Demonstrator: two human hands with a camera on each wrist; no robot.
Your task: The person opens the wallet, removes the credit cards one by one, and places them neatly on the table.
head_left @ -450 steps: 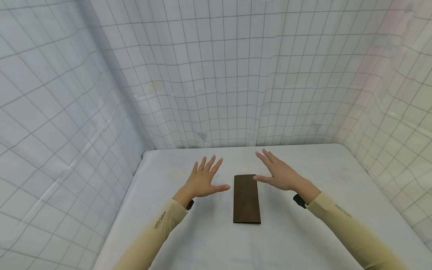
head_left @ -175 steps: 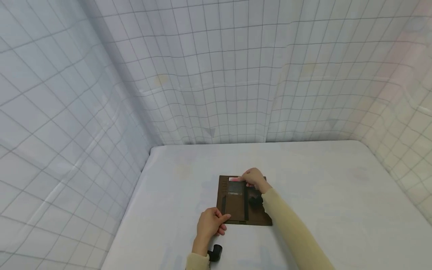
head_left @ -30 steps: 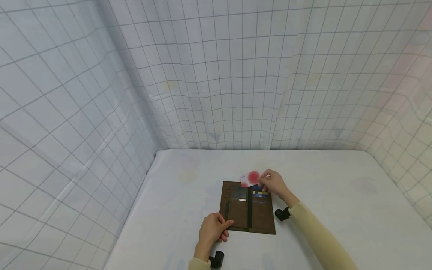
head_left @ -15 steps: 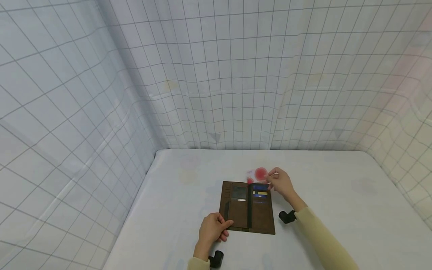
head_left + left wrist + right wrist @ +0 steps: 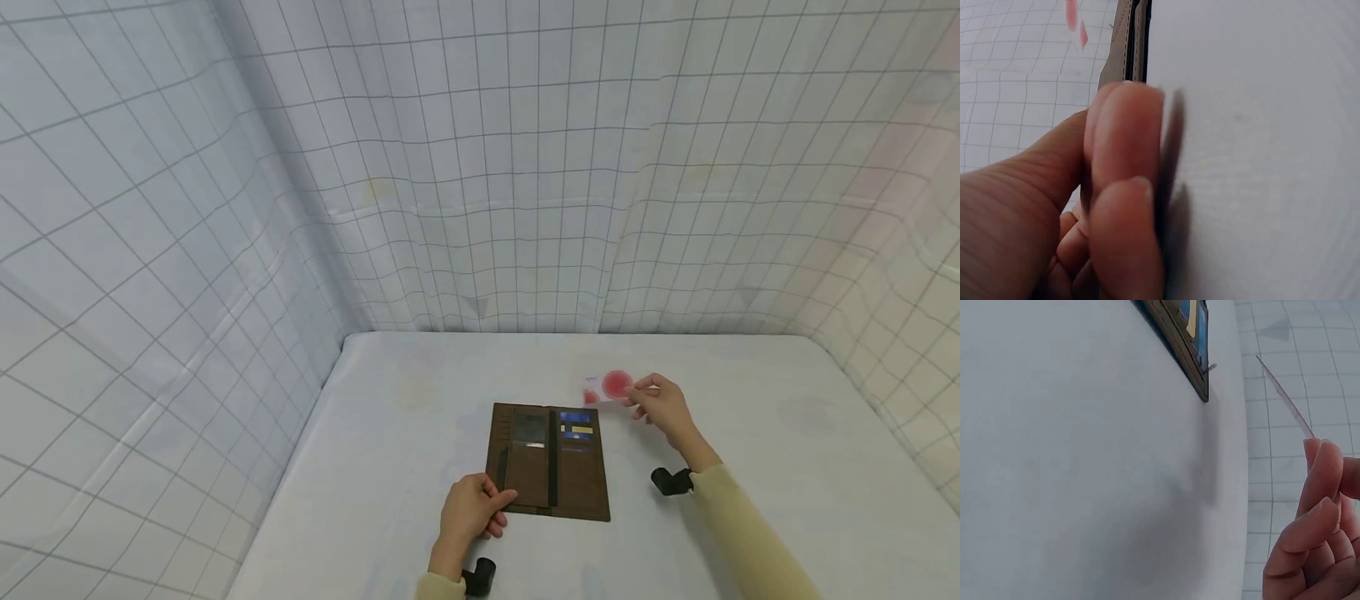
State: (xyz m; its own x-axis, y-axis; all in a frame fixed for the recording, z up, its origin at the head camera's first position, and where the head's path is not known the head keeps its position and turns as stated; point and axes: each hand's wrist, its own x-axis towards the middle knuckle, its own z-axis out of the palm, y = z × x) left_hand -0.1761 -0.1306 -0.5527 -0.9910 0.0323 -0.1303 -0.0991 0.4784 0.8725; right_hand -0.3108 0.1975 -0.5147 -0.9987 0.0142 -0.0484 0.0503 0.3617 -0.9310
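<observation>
A brown wallet lies spread open on the white table, its right panel holding several blue and yellow cards in slots. My left hand pinches the wallet's lower left edge between thumb and curled fingers; the left wrist view shows the stitched edge just beyond the fingertips. Up and to the right of the wallet, my right hand pinches a white card with a red circle by its right end. In the right wrist view that card appears edge-on, held above the table.
White cloth with a grid pattern hangs behind the table and along both sides. The white tabletop extends around the wallet. Each wrist wears a small black camera.
Over the last second my right hand has drawn the red-circled card away from the wallet, to the right. My left hand keeps its place on the wallet's edge.
</observation>
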